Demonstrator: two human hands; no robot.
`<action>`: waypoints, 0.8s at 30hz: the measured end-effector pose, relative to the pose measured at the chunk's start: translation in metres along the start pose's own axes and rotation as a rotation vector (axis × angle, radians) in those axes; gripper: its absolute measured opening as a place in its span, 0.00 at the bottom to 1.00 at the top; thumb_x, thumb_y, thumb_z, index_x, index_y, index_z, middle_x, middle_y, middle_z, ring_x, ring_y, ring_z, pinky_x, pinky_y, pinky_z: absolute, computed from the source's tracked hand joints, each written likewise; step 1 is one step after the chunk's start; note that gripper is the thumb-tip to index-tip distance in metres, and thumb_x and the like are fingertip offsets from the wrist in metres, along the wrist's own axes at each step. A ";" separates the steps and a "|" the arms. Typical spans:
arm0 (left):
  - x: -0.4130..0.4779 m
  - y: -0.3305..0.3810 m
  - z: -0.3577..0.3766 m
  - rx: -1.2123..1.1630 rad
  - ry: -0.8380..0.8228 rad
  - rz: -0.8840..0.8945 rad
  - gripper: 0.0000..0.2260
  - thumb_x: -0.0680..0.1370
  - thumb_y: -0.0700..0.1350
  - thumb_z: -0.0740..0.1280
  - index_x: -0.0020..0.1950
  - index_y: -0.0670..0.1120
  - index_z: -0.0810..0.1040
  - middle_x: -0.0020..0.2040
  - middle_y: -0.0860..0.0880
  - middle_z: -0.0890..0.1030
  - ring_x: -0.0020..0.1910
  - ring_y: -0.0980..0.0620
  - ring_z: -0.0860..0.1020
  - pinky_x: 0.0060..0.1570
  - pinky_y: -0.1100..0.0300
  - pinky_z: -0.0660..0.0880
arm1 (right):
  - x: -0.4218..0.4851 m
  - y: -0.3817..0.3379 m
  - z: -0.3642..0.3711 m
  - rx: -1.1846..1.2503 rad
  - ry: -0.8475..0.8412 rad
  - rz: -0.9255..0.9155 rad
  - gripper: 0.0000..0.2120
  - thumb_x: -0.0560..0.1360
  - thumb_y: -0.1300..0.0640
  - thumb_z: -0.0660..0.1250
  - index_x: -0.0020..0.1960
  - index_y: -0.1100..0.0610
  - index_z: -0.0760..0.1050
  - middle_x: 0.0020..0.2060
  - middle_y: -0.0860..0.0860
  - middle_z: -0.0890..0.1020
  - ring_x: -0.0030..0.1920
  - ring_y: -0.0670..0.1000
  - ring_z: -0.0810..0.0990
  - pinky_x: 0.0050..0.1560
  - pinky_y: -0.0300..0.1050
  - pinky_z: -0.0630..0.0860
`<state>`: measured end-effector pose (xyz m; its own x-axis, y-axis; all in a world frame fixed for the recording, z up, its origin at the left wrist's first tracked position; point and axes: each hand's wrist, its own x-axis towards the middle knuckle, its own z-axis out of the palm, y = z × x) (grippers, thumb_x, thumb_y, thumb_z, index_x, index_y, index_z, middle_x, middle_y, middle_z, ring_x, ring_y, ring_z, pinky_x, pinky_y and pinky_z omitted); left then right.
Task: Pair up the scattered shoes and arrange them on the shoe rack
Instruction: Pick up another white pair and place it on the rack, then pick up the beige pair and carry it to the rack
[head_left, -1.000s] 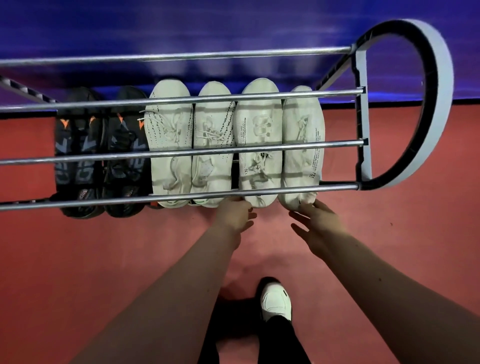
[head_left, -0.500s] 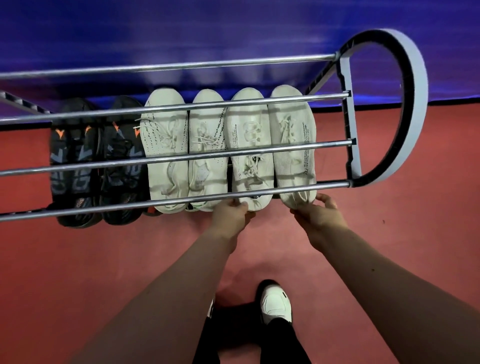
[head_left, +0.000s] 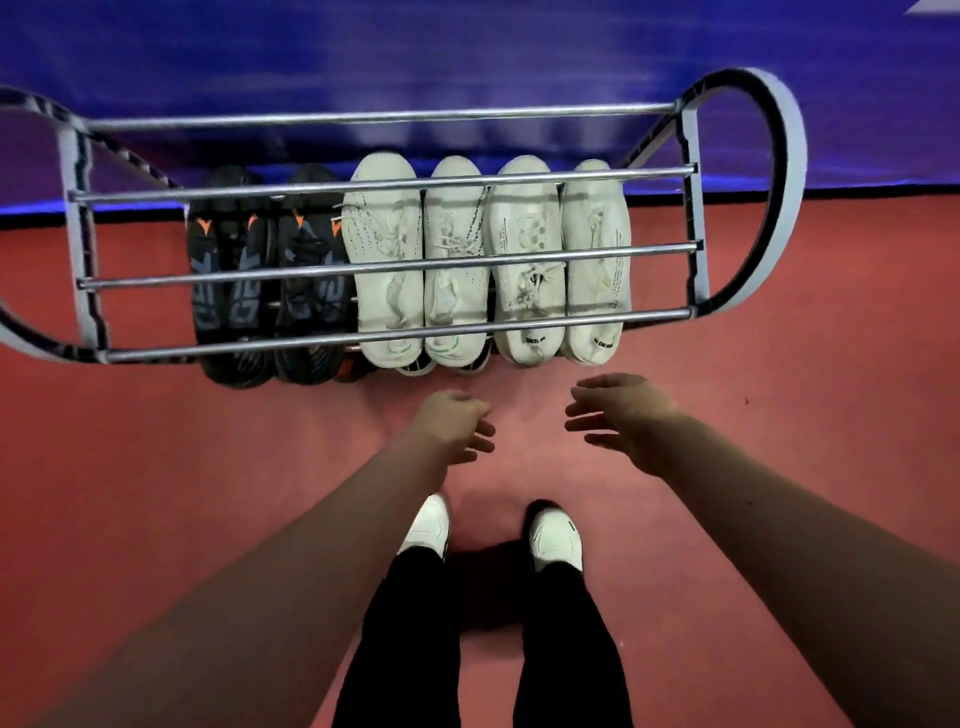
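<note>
Location: six shoes lie on a lower tier of the shoe rack (head_left: 698, 218), seen through its upper bars, with toes to the blue wall (head_left: 467, 62) and heels toward the person.
Pairing: black pair (head_left: 234, 291) at left, first white pair (head_left: 387, 249) in the middle, second white pair (head_left: 527, 249) at right. Mates sit side by side, touching or nearly so.
Left hand (head_left: 452, 423): empty, fingers loosely curled, over the red floor (head_left: 779, 415) near the front rail (head_left: 156, 354), touching nothing.
Right hand (head_left: 623, 415): empty, fingers spread and relaxed, likewise apart from rack and shoes.
Progress: all visible shoes appear paired and racked. No loose shoe is in view.
Handling: judged light, with soft fabric-like uppers that yield to a squeeze. Soles are likely flexible, not fragile.
Hold: the heels project past the front rail, so take each by the heel, thumb inside the collar.
Risk: loose laces on the white shoes could catch a bar when slid.
Unclear: dark edges show below the white heels, and what they are cannot be told.
</note>
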<state>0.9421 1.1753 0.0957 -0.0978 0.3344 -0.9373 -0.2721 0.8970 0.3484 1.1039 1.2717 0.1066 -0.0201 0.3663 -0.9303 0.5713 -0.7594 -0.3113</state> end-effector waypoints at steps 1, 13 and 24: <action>-0.013 -0.001 -0.006 0.026 0.006 0.000 0.05 0.79 0.42 0.61 0.52 0.42 0.72 0.37 0.44 0.77 0.32 0.48 0.76 0.34 0.62 0.68 | -0.012 0.001 0.005 -0.020 -0.007 0.003 0.13 0.76 0.60 0.66 0.59 0.61 0.73 0.42 0.57 0.80 0.39 0.54 0.80 0.47 0.49 0.73; -0.203 -0.036 -0.094 0.163 0.300 0.266 0.03 0.76 0.42 0.65 0.45 0.42 0.77 0.35 0.44 0.78 0.28 0.51 0.72 0.25 0.67 0.68 | -0.186 -0.026 0.047 -0.419 -0.111 -0.312 0.04 0.75 0.61 0.66 0.50 0.59 0.76 0.41 0.57 0.81 0.36 0.53 0.79 0.39 0.44 0.72; -0.333 -0.155 -0.228 -0.038 0.581 0.283 0.03 0.74 0.38 0.65 0.43 0.46 0.75 0.36 0.46 0.79 0.30 0.49 0.72 0.39 0.58 0.69 | -0.295 -0.034 0.218 -0.774 -0.280 -0.457 0.05 0.74 0.63 0.67 0.49 0.61 0.76 0.40 0.58 0.80 0.36 0.54 0.78 0.34 0.42 0.69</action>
<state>0.7981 0.8593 0.3534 -0.6704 0.3361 -0.6615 -0.1920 0.7826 0.5921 0.9119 1.0720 0.3491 -0.5160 0.3215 -0.7940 0.8439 0.0317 -0.5355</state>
